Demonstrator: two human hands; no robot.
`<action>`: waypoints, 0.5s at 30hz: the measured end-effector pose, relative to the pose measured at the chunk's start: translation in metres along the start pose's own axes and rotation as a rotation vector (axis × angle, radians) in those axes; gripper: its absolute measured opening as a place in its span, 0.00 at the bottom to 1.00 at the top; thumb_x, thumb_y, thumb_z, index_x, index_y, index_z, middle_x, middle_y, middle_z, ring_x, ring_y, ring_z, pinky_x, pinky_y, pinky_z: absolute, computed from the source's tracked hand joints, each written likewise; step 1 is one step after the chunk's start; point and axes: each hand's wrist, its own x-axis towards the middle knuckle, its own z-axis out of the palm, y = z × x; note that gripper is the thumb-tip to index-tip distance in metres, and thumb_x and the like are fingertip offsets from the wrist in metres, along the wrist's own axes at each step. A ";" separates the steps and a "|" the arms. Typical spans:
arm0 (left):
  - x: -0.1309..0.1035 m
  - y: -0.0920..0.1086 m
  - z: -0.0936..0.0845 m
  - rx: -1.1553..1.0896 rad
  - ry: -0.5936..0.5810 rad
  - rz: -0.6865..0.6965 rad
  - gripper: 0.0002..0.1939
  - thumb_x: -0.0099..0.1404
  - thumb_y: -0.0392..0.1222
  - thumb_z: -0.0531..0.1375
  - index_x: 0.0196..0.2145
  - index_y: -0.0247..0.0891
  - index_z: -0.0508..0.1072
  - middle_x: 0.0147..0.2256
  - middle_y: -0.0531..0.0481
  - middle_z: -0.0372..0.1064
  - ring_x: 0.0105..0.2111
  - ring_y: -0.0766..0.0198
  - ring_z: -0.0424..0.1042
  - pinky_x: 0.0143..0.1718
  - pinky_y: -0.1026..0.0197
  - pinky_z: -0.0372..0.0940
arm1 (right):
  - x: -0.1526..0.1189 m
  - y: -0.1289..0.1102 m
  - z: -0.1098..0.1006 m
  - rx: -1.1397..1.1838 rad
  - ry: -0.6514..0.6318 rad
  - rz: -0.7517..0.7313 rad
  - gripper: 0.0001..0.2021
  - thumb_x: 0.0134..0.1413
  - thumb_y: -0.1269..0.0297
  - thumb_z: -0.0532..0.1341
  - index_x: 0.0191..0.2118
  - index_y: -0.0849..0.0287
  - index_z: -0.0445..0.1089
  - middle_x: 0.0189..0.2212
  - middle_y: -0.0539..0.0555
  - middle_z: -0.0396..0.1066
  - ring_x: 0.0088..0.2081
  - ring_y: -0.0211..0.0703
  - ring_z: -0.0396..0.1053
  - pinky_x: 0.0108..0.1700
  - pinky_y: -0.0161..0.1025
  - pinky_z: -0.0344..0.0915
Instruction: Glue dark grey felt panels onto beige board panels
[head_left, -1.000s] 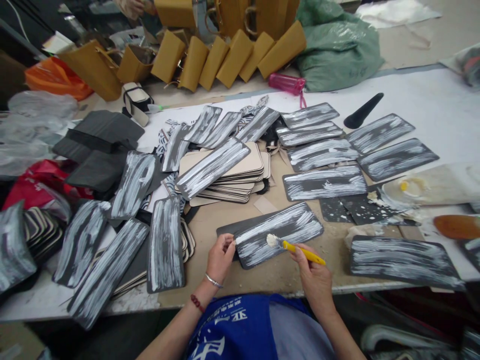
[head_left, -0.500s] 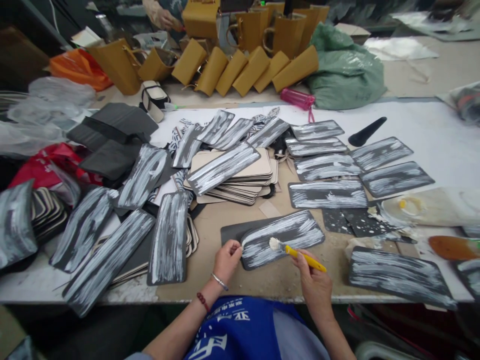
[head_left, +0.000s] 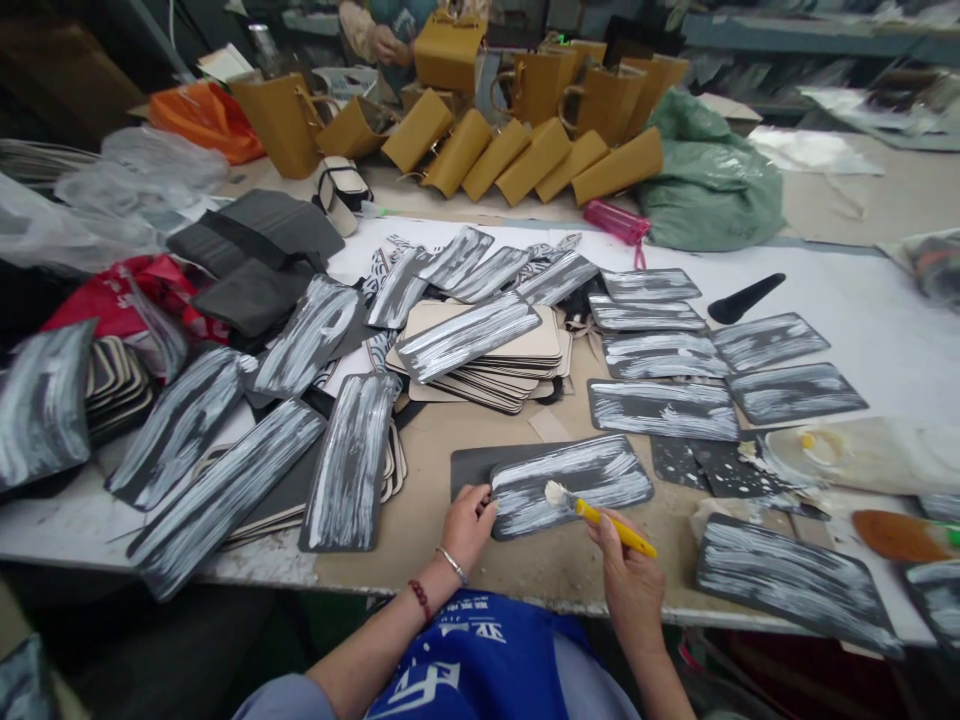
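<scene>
A dark grey panel [head_left: 600,480] with rounded corners, streaked with white paste, lies in front of me over another dark panel [head_left: 469,470]. At its left edge, my left hand [head_left: 469,525] has its fingers curled together, seemingly gripping the edge. My right hand [head_left: 631,575] is closed around the yellow handle of a brush [head_left: 615,528]. White paste covers the brush's bristles, which are at the middle of the streaked panel.
More streaked panels [head_left: 664,410] surround the work spot. A stack of cream-coloured pieces [head_left: 487,375] stands behind it. At the right lie a paste-spotted dark sheet [head_left: 701,465] and a plastic bag [head_left: 862,445]. Mustard-coloured bags [head_left: 532,165] line the back, near another person's hand [head_left: 391,45].
The view has shifted, so most things sit a little further right. Both hands stay at the same panel, and the brush remains near its middle.
</scene>
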 end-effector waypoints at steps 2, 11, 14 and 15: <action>-0.001 -0.001 0.000 0.005 0.010 0.040 0.07 0.56 0.35 0.54 0.30 0.38 0.71 0.26 0.52 0.63 0.28 0.66 0.64 0.31 0.63 0.61 | -0.001 -0.001 0.000 0.018 0.007 0.009 0.22 0.50 0.47 0.55 0.42 0.61 0.69 0.38 0.60 0.72 0.34 0.48 0.72 0.41 0.46 0.67; 0.010 -0.003 -0.001 -0.073 -0.024 -0.075 0.07 0.54 0.35 0.51 0.21 0.37 0.66 0.21 0.54 0.61 0.26 0.66 0.63 0.28 0.65 0.58 | -0.006 -0.039 0.007 0.105 -0.061 0.031 0.19 0.49 0.48 0.57 0.38 0.60 0.70 0.36 0.58 0.73 0.35 0.48 0.72 0.39 0.44 0.69; 0.011 -0.002 0.001 -0.096 -0.032 -0.099 0.06 0.53 0.36 0.51 0.21 0.37 0.65 0.20 0.55 0.59 0.23 0.66 0.62 0.26 0.66 0.56 | -0.003 -0.052 0.033 0.283 -0.167 0.074 0.20 0.49 0.49 0.57 0.38 0.61 0.69 0.37 0.58 0.72 0.35 0.47 0.72 0.39 0.44 0.70; 0.012 -0.002 0.001 -0.102 -0.035 -0.105 0.06 0.53 0.37 0.51 0.22 0.37 0.65 0.20 0.55 0.59 0.23 0.67 0.61 0.26 0.66 0.56 | -0.001 -0.054 0.043 0.335 -0.202 0.086 0.20 0.49 0.49 0.58 0.38 0.62 0.68 0.37 0.58 0.72 0.35 0.47 0.72 0.39 0.44 0.71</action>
